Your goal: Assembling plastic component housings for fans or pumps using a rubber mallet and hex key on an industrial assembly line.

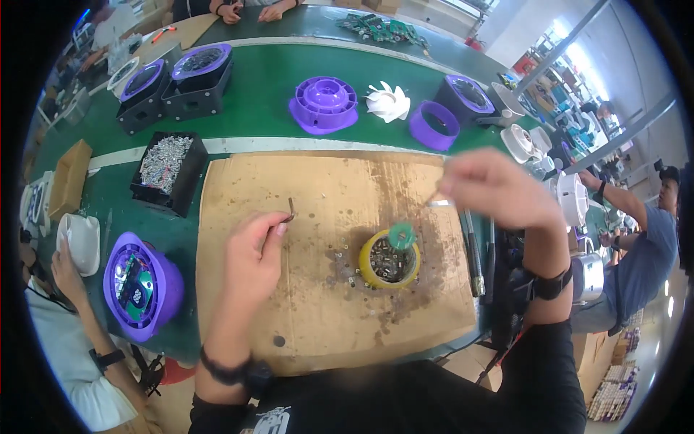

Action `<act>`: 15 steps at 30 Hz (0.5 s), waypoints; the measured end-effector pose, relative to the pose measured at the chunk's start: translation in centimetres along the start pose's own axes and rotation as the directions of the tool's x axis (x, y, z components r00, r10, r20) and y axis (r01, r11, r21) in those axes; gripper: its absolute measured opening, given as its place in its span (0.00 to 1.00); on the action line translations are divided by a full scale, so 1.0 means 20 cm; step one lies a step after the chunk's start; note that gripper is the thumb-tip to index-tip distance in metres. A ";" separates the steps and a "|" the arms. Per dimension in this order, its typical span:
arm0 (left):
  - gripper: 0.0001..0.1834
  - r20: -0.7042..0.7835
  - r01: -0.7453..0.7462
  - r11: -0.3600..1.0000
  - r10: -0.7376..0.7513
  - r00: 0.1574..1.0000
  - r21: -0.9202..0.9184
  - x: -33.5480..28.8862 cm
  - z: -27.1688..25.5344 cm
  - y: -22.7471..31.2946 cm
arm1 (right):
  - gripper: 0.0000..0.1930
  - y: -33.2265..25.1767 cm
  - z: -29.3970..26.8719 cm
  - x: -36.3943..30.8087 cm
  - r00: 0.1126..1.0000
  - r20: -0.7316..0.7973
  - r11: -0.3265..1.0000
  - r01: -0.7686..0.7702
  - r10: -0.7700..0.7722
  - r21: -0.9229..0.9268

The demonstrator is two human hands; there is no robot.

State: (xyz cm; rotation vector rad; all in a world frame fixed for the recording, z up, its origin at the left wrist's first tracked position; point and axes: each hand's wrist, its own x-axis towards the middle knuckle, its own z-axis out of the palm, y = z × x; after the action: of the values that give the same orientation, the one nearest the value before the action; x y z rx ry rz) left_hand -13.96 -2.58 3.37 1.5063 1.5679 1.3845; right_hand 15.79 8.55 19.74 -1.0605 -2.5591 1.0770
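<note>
My left hand [253,253] is closed in a pinch over the left half of the cardboard sheet [325,318]. A small, thin, dark brown piece [291,207] stands up from its fingertips; its exact kind is too small to tell. Over the sheet's right edge, my right hand [499,189] is smeared by motion, its fingers drawn together around something I cannot make out. Below and left of it sits a yellow ring-shaped container [367,269] filled with small metal parts [391,262]. A round green piece [402,236] rests at its far rim. Tiny bits lie scattered around the container.
A black bin of screws [165,163] stands left of the sheet, beside a purple housing with a circuit board [137,286]. Beyond are a purple housing [324,105], white fan [388,102] and purple ring [434,126]. Long tools [473,253] lie right. Co-workers surround the bench.
</note>
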 end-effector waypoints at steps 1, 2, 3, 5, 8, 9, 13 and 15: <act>0.07 -0.002 -0.021 1.000 0.021 1.000 0.007 0.00 0.00 0.01 | 0.15 -0.03 -0.04 0.03 0.987 -0.073 0.979 -0.129 0.141 0.159; 0.07 -0.005 -0.042 0.999 0.042 0.999 0.015 0.01 0.00 0.01 | 0.15 -0.06 -0.08 0.06 0.950 -0.120 0.916 -0.237 0.288 0.322; 0.07 -0.003 -0.054 0.998 0.054 0.999 0.017 0.01 0.00 0.02 | 0.15 -0.03 -0.10 0.10 0.942 -0.196 0.928 -0.204 0.273 0.311; 0.07 0.016 -0.038 0.999 0.038 0.999 0.014 0.02 -0.01 0.01 | 0.14 0.05 -0.07 0.24 0.911 -0.292 0.929 -0.197 0.292 0.314; 0.08 0.010 -0.024 0.999 0.025 1.000 -0.025 0.01 0.00 0.01 | 0.16 0.13 0.03 0.38 0.825 -0.447 0.926 -0.220 0.344 0.306; 0.08 0.020 -0.043 0.999 0.043 0.999 -0.029 0.00 0.00 -0.01 | 0.18 0.17 0.07 0.39 0.821 -0.461 0.923 -0.193 0.337 0.332; 0.08 -0.006 -0.038 0.999 0.038 0.999 0.015 -0.01 -0.02 -0.01 | 0.18 0.22 0.29 0.32 0.784 -0.560 0.926 -0.050 0.269 0.375; 0.08 0.001 -0.030 1.000 0.030 1.000 0.008 -0.01 -0.01 0.02 | 0.16 0.27 0.37 0.23 0.812 -0.584 0.982 0.093 0.022 0.166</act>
State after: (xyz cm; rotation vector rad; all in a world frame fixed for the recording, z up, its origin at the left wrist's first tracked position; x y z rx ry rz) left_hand -13.99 -2.80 3.77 1.5411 1.5582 1.3960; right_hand 12.40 10.00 10.18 -1.0798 -1.9366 0.7957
